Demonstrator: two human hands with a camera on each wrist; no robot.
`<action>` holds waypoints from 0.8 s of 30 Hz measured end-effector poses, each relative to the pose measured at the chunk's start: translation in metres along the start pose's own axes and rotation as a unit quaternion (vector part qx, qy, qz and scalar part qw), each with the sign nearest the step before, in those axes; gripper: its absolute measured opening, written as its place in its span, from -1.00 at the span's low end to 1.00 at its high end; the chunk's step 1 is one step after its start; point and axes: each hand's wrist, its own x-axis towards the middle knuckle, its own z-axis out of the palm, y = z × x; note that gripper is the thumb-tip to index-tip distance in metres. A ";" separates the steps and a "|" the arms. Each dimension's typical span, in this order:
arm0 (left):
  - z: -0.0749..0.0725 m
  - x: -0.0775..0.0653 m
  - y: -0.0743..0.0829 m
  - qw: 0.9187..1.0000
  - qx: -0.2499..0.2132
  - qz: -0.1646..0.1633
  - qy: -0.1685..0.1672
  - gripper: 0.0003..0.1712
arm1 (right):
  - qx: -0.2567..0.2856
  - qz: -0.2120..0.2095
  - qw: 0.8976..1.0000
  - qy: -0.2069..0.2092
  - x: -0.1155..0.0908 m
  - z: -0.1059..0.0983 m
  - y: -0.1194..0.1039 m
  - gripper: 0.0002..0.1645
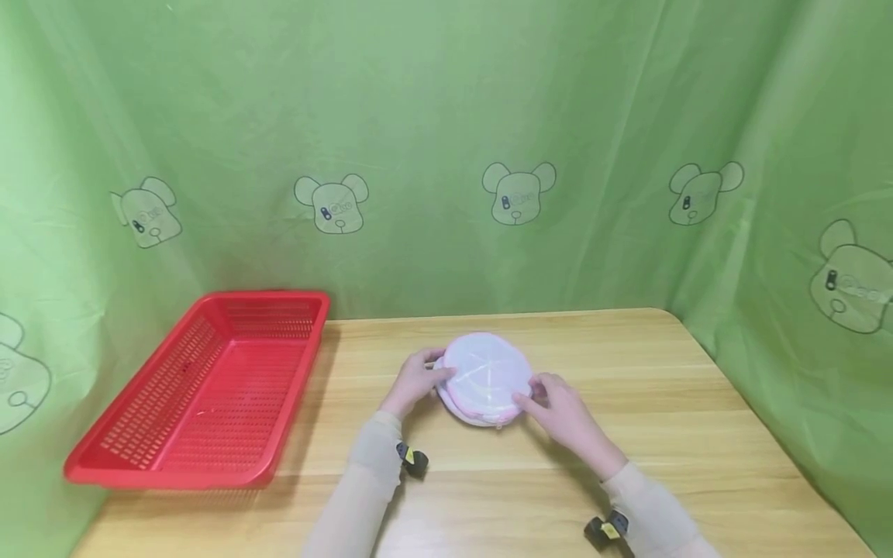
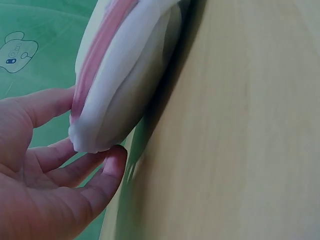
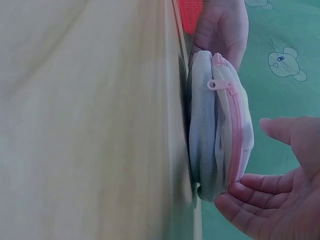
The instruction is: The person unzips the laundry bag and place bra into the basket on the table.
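Observation:
A round, pale zip pouch with pink edging lies on the table, its top marked with lines like citrus segments. Beneath it a greyish-white layer sticks out; whether this is part of the same pouch cannot be told. The pink zipper pull hangs at the near side. My left hand holds the left edge, thumb on top and fingertips at the lower side. At the right edge, my right hand touches the pouch with its fingers, while its thumb stands off the surface.
A red perforated plastic basket stands at the left of the wooden table. Green curtains with printed bear heads hang behind and on both sides. Each wrist wears a small black camera.

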 end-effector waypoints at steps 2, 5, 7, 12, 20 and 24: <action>-0.001 -0.001 -0.001 1.000 0.003 -0.004 -0.004 -0.33 | 0.007 0.000 1.000 -0.001 0.001 0.000 0.001 -0.37; -0.003 -0.002 -0.001 1.000 0.005 -0.011 -0.007 -0.30 | 0.020 0.001 1.000 -0.002 0.005 0.001 0.003 -0.33; -0.004 -0.004 -0.001 1.000 0.008 -0.014 -0.009 -0.29 | 0.025 0.000 1.000 -0.004 0.008 0.001 0.004 -0.32; -0.005 -0.007 0.000 0.999 0.025 -0.020 -0.010 -0.29 | 0.038 0.004 0.999 -0.008 0.015 0.003 0.008 -0.25; -0.005 -0.011 0.002 0.998 0.055 -0.031 -0.016 -0.33 | 0.049 0.010 0.999 -0.020 0.021 0.003 0.011 -0.19; -0.005 -0.011 0.002 0.997 0.066 -0.034 -0.015 -0.33 | 0.061 0.000 0.998 -0.022 0.021 0.002 0.012 -0.14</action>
